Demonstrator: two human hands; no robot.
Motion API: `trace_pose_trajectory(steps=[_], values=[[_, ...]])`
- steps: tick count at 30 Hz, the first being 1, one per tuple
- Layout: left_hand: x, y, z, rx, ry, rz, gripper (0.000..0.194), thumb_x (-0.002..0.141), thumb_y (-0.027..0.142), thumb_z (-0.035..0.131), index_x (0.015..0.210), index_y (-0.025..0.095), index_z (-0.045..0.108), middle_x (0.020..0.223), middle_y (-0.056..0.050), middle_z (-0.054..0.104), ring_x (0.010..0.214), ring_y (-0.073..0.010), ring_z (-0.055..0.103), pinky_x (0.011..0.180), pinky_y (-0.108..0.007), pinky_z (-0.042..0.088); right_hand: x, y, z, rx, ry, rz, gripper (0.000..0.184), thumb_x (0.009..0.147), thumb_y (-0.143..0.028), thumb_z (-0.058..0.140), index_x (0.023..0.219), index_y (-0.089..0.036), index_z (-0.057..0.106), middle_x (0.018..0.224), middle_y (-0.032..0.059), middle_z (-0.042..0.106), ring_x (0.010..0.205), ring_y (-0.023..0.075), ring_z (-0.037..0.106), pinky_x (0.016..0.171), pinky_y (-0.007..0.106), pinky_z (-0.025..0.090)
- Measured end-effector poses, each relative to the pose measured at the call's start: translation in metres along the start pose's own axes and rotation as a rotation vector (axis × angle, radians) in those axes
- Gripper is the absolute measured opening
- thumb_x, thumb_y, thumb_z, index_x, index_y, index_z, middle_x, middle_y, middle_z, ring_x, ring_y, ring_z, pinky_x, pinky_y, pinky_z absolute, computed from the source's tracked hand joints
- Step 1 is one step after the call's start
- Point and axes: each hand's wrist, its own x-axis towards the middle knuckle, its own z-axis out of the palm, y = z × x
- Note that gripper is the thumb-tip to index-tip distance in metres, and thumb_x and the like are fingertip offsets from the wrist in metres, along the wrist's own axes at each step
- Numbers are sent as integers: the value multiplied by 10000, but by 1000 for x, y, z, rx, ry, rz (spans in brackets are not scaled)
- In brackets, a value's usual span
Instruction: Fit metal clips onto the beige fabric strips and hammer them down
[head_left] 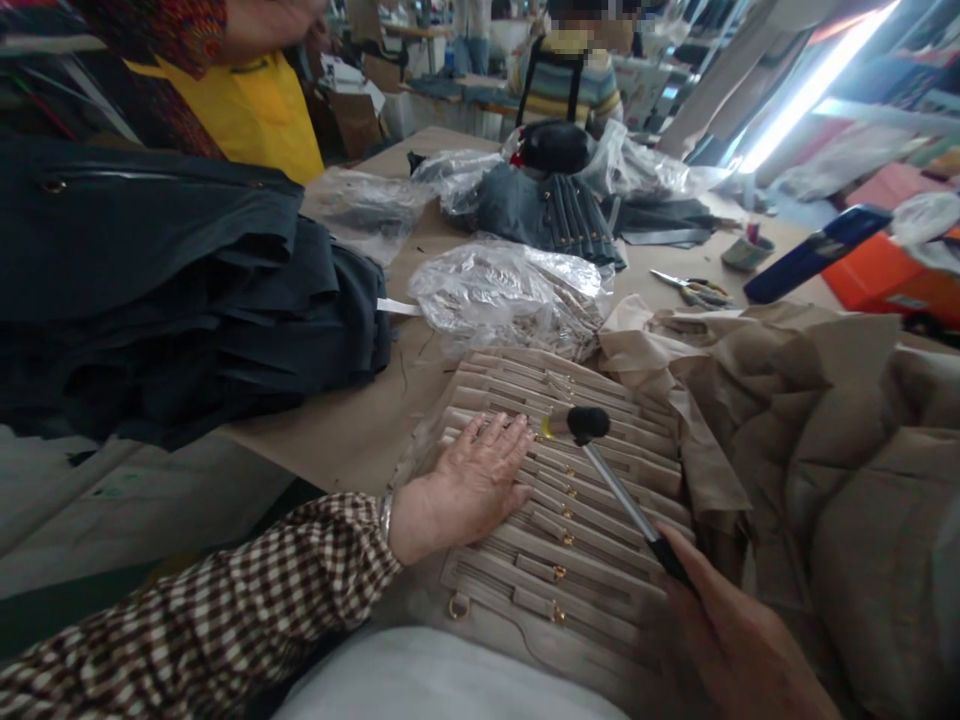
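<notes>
My left hand (469, 482) lies flat, fingers stretched out, on a stack of beige fabric pieces (547, 555) with small metal rings and snaps. My right hand (731, 640) is closed round the black grip of a small hammer (600, 455). The hammer's black head with a yellow tip hangs just above the stack, right beside my left fingertips. The metal shaft slants down to my right hand at the lower right.
A pile of dark garments (172, 290) fills the left. A clear plastic bag of beige parts (510, 290) lies behind the stack. Loose beige fabric (825, 430) heaps at the right. Scissors (694, 290) lie farther back. A person in a yellow apron (247, 100) stands at the far left.
</notes>
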Motion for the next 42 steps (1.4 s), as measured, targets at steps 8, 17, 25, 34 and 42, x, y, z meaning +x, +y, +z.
trace_pose_trajectory(steps=[8, 17, 25, 34, 42], values=[[-2, -4, 8, 7, 52, 7, 641, 991, 488, 347, 1501, 102, 305, 1576, -129, 269, 1457, -284, 265, 1205, -465, 226, 8, 6, 6, -46, -108, 90, 346, 989, -260, 373, 1285, -186, 538, 1037, 78, 755, 808, 221, 745, 626, 250, 611], [-3, 31, -29, -20, 18, 146, 683, 976, 548, 352, 1504, 118, 297, 1586, -139, 226, 1462, -319, 235, 1184, -515, 247, -36, 1, -24, 5, 4, 144, 360, 988, -306, 416, 1329, -225, 497, 1016, 29, 763, 842, 166, 741, 684, 159, 585], [-7, 35, -2, 8, -72, 144, 636, 990, 450, 349, 1502, 77, 293, 1581, -146, 199, 1478, -300, 178, 1214, -510, 192, -79, 10, 16, -14, -140, 258, 429, 1010, -299, 380, 1409, -157, 450, 1158, 104, 707, 971, 219, 710, 737, 243, 610], [-6, 33, 4, 22, -49, 125, 636, 976, 449, 367, 1503, 99, 302, 1588, -132, 215, 1474, -285, 210, 1216, -495, 181, -61, -11, 6, -10, 36, 177, 462, 988, -271, 389, 1442, -190, 415, 1154, 109, 715, 912, 232, 729, 729, 265, 609], [-7, 33, 6, 9, -67, 124, 625, 980, 437, 367, 1496, 89, 314, 1585, -137, 211, 1478, -284, 196, 1215, -495, 181, -69, -20, 4, 18, 11, 243, 413, 996, -307, 380, 1385, -194, 462, 1013, 100, 757, 830, 222, 744, 686, 266, 607]])
